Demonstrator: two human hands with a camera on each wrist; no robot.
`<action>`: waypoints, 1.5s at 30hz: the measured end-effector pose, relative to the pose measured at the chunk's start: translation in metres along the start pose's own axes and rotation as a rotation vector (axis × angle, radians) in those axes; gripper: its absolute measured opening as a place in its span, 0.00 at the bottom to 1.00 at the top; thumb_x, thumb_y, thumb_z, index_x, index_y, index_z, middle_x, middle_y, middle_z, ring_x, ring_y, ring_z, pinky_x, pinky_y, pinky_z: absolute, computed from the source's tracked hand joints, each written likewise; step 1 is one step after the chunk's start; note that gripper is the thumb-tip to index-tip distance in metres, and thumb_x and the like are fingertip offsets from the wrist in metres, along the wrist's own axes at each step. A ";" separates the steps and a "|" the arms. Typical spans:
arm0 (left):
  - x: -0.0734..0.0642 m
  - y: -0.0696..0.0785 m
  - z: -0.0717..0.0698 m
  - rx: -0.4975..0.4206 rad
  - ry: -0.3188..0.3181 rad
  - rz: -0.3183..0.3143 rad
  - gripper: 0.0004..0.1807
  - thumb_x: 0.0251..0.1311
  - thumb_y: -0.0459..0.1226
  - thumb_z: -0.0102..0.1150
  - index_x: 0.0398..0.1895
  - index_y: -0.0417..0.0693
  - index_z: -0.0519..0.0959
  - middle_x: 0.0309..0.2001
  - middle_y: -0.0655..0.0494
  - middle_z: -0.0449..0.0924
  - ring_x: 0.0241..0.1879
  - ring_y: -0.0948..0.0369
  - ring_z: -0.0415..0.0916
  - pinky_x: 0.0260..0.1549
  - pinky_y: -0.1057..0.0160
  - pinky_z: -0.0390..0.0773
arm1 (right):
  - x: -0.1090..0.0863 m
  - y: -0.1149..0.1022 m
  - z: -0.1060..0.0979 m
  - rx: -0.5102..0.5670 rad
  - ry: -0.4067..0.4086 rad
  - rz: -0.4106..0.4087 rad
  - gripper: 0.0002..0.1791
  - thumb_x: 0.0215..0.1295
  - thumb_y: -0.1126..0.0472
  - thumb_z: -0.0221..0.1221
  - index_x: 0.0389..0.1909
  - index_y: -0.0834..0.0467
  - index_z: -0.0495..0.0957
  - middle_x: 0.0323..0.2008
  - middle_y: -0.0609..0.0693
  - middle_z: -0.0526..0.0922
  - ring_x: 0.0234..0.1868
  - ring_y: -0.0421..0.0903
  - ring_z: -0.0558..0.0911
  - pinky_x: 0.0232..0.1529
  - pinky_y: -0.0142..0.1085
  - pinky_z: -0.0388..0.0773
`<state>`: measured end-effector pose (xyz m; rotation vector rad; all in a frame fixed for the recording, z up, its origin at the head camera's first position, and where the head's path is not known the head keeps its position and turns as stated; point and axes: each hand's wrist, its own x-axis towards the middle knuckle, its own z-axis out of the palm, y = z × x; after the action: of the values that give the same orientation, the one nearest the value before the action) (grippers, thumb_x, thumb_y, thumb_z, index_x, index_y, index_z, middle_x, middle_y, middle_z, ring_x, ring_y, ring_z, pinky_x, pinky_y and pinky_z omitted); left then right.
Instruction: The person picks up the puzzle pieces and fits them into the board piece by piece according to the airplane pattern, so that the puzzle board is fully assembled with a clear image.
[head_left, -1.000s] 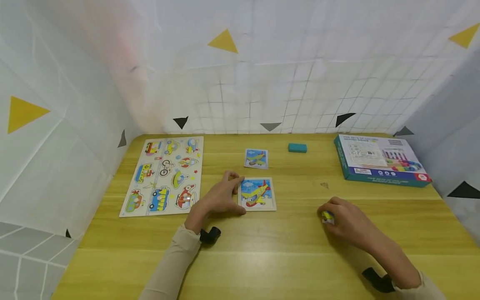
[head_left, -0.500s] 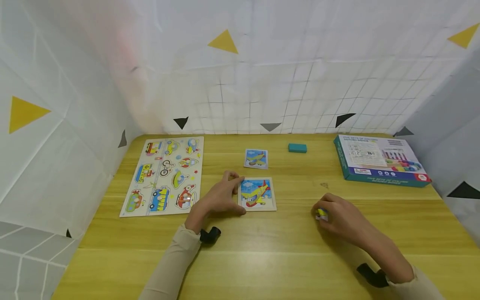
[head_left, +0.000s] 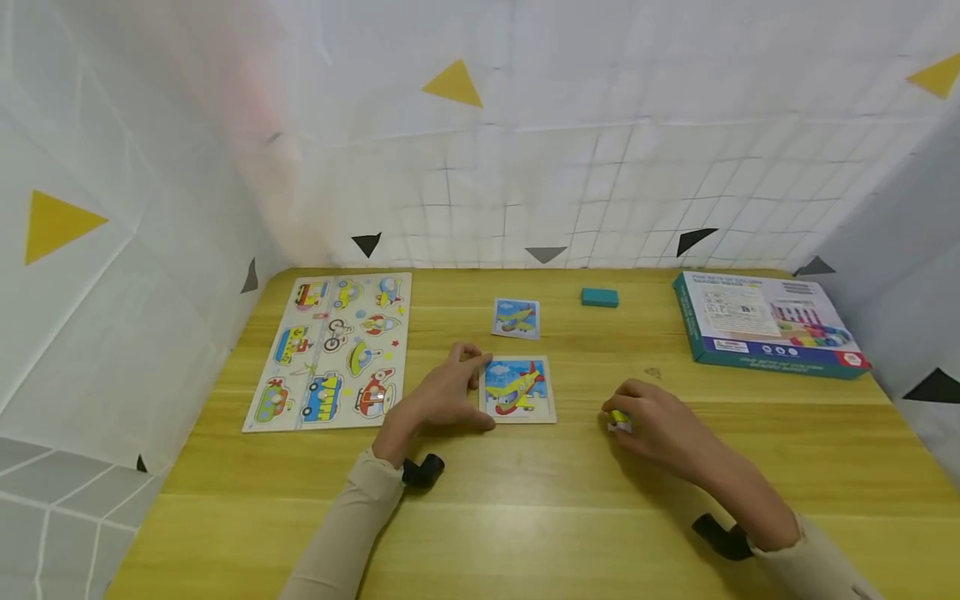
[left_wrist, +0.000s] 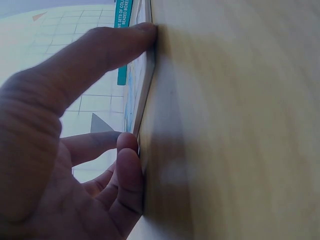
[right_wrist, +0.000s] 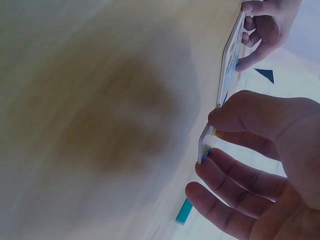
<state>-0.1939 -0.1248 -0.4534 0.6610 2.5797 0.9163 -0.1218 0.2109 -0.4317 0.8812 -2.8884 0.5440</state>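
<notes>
A small square jigsaw board (head_left: 517, 390) with a yellow and red airplane picture lies mid-table. My left hand (head_left: 444, 392) holds it by its left side, thumb at the near corner and index finger at the far one. In the left wrist view the thumb (left_wrist: 105, 52) and fingertips meet the board's edge (left_wrist: 145, 95). To the right of the board, my right hand (head_left: 656, 425) pinches a small puzzle piece (head_left: 619, 420) with yellow on its face. The right wrist view has this piece (right_wrist: 205, 140) between thumb and fingers, its pale edge showing.
Behind the board lies an airplane picture card (head_left: 516, 318). A teal block (head_left: 599, 297) is at the back. At left lies a large vehicle peg puzzle (head_left: 330, 354); at back right, a beaded-toy box (head_left: 768, 323). White sheeting (head_left: 555, 167) encloses the table.
My right hand has moved left with the puzzle piece, closer to the jigsaw board. The left hand stays at the board. The head view has shifted slightly.
</notes>
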 end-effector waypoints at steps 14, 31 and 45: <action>0.000 0.000 0.001 -0.003 -0.003 -0.008 0.59 0.42 0.49 0.81 0.78 0.48 0.59 0.66 0.55 0.54 0.45 0.60 0.70 0.45 0.62 0.71 | 0.022 -0.015 0.007 0.009 -0.023 -0.055 0.15 0.51 0.68 0.74 0.41 0.59 0.87 0.40 0.49 0.79 0.38 0.43 0.78 0.41 0.40 0.80; 0.000 0.000 0.001 -0.008 0.001 0.004 0.59 0.41 0.48 0.81 0.77 0.46 0.59 0.64 0.54 0.55 0.44 0.59 0.70 0.44 0.61 0.71 | 0.047 -0.030 0.018 0.003 -0.021 -0.126 0.16 0.51 0.66 0.75 0.42 0.60 0.86 0.40 0.50 0.79 0.38 0.43 0.77 0.41 0.39 0.79; 0.000 0.002 -0.001 -0.006 -0.001 0.003 0.59 0.41 0.49 0.81 0.78 0.46 0.59 0.65 0.54 0.55 0.43 0.59 0.70 0.43 0.61 0.71 | 0.061 -0.041 0.028 0.019 -0.015 -0.152 0.14 0.51 0.65 0.75 0.40 0.59 0.86 0.39 0.49 0.79 0.39 0.43 0.77 0.41 0.39 0.79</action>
<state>-0.1936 -0.1241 -0.4515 0.6640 2.5747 0.9249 -0.1493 0.1370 -0.4345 1.1003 -2.8030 0.5532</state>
